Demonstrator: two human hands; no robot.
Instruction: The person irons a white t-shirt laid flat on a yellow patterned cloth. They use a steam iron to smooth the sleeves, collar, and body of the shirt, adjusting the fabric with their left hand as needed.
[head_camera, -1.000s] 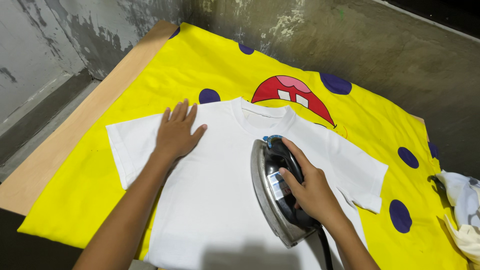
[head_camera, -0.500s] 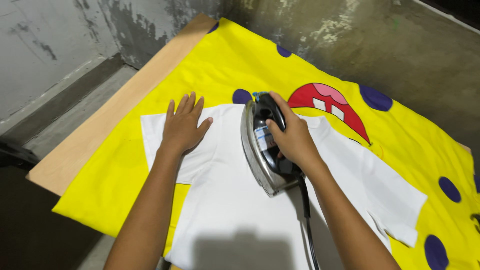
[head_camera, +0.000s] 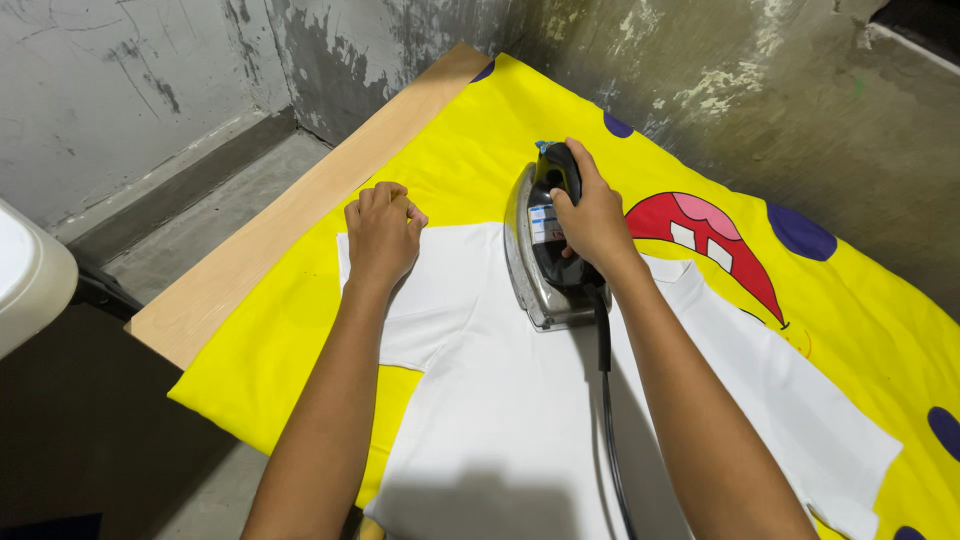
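Cotton shirt (head_camera: 500, 400), white and smooth, lies mid-frame on a yellow printed cloth (head_camera: 300, 340) (purple dots). The right hand (head_camera: 590, 215) is wrapped tight around the glossy black, steel-soled iron (head_camera: 540, 260) at the collar. The left hand (head_camera: 382, 232), fingers curled together, presses the sleeve.

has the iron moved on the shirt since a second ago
Yes. The iron has slid from the white shirt's chest up past its collar, its nose now over the yellow cloth.

under your work lies a yellow cloth (head_camera: 440, 170) with dark blue dots and a red cartoon mouth (head_camera: 715, 245) printed on it — it covers most of the wooden surface (head_camera: 270, 245), bare along its left edge. behind you see a stained, peeling concrete wall (head_camera: 700, 60) — and a white rounded object (head_camera: 25, 275) at far left.
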